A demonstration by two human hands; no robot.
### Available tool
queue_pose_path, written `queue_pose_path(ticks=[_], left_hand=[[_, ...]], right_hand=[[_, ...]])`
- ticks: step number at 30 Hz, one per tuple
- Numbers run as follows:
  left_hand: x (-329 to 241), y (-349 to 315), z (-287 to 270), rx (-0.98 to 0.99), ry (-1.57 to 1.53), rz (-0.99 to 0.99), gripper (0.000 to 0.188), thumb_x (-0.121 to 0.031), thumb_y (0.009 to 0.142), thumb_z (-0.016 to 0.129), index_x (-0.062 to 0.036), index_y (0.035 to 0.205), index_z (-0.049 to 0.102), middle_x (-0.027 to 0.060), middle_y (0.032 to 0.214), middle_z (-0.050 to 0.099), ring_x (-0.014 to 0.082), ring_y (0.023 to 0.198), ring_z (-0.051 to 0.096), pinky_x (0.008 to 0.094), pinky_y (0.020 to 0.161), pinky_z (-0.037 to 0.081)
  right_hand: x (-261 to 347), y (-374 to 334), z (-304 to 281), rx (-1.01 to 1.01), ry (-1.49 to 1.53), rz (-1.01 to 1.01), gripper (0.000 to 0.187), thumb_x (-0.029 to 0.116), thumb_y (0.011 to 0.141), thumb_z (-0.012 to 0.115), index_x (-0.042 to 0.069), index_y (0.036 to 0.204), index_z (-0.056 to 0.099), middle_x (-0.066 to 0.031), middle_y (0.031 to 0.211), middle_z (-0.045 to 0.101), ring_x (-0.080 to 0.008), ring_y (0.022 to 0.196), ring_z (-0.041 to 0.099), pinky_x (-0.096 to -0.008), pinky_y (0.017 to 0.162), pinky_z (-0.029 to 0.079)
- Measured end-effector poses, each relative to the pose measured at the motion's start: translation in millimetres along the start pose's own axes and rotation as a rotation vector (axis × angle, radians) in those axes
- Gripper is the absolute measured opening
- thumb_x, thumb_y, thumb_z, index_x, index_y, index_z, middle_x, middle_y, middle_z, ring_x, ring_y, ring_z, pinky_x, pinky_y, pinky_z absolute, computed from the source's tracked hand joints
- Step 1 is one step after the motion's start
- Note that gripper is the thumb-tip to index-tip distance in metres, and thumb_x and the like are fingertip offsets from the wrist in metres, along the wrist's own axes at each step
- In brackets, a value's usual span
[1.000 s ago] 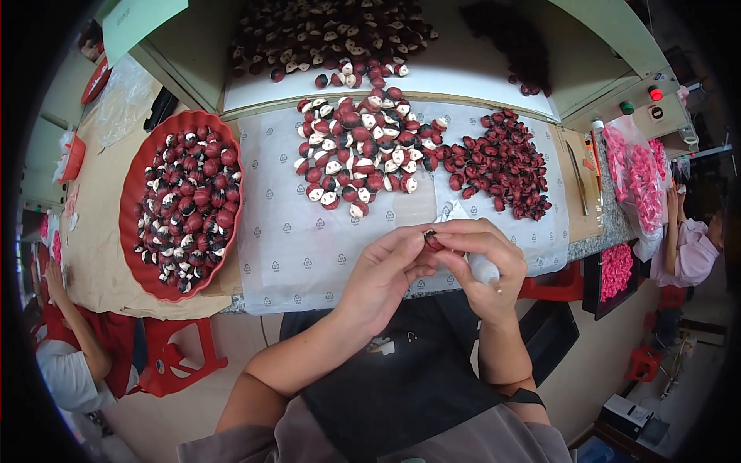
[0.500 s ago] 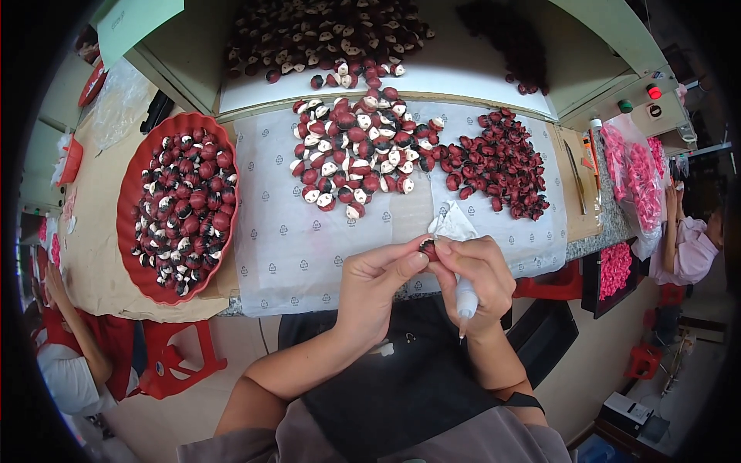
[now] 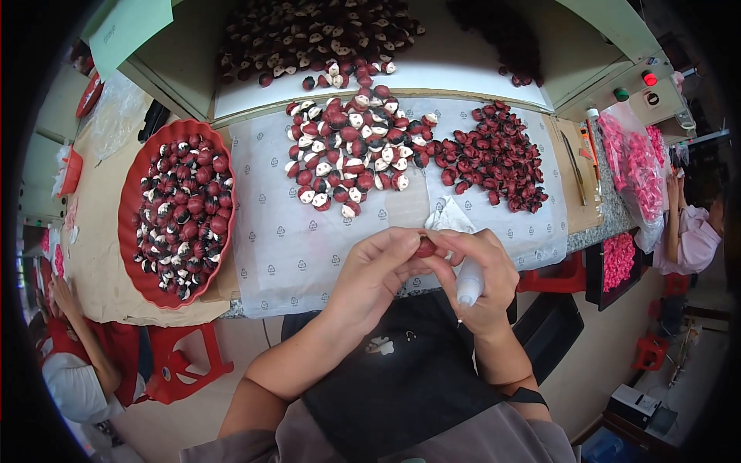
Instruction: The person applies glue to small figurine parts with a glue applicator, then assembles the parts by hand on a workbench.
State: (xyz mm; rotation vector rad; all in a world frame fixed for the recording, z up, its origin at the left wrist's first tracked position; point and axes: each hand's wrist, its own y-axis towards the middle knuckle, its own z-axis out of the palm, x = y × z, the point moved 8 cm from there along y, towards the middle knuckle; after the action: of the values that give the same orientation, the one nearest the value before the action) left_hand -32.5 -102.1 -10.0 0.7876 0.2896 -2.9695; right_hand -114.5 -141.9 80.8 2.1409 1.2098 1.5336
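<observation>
My left hand (image 3: pixel 363 274) pinches a small, rounded dark-red piece (image 3: pixel 425 247) between thumb and fingers above the table's front edge. The fingertips of my right hand (image 3: pixel 496 287) close on the same piece from the other side. Tucked in my right hand is a white squeeze bottle (image 3: pixel 470 282), its thin tip pointing down toward me. Beyond my hands lies a crumpled white tissue (image 3: pixel 449 217). Farther back sit a heap of red, white and black ball-shaped pieces (image 3: pixel 351 150) and, to its right, a heap of hollow dark-red pieces (image 3: pixel 494 162).
A red scalloped bowl (image 3: pixel 127 247) full of similar balls stands at left. Behind is an open-fronted pale cabinet (image 3: pixel 587 58) with more heaps inside. At right lie a thin tool (image 3: pixel 573 166) and a bag of pink pieces (image 3: pixel 639 181). Other people sit on both sides.
Between my fingertips the piece has turned, from its dark side to its smooth red side. My right hand's fingers have shifted around it, and the bottle has tilted slightly.
</observation>
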Motion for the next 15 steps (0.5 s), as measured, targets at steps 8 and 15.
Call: queue_pose_path(ticks=[8,15], left_hand=[[12.9,1.3,-7.7,-0.012,-0.082,-0.137,0.027,-0.017,0.082,0.05,0.0005,0.102,0.052,0.0104,0.093,0.057,0.0157,0.087,0.054,0.0274,0.078,0.042],[-8.7,-7.8,-22.4,-0.161,-0.112,-0.072,0.033,-0.013,0.081,0.05,0.0005,0.111,0.045,0.012,0.104,0.052,0.0153,0.098,0.048,0.0259,0.081,0.041]], right_hand=[[-12.1,5.2,4.9,0.177,-0.004,0.016,0.027,-0.001,0.059,0.066,0.002,0.084,0.057,-0.0072,0.075,0.059,-0.0179,0.055,0.05,-0.0255,0.049,0.041],[-59.4,-13.3,-23.2,0.179,-0.145,0.223,0.023,-0.003,0.06,0.064,0.002,0.081,0.057,-0.0101,0.075,0.056,-0.0207,0.064,0.054,-0.027,0.056,0.043]])
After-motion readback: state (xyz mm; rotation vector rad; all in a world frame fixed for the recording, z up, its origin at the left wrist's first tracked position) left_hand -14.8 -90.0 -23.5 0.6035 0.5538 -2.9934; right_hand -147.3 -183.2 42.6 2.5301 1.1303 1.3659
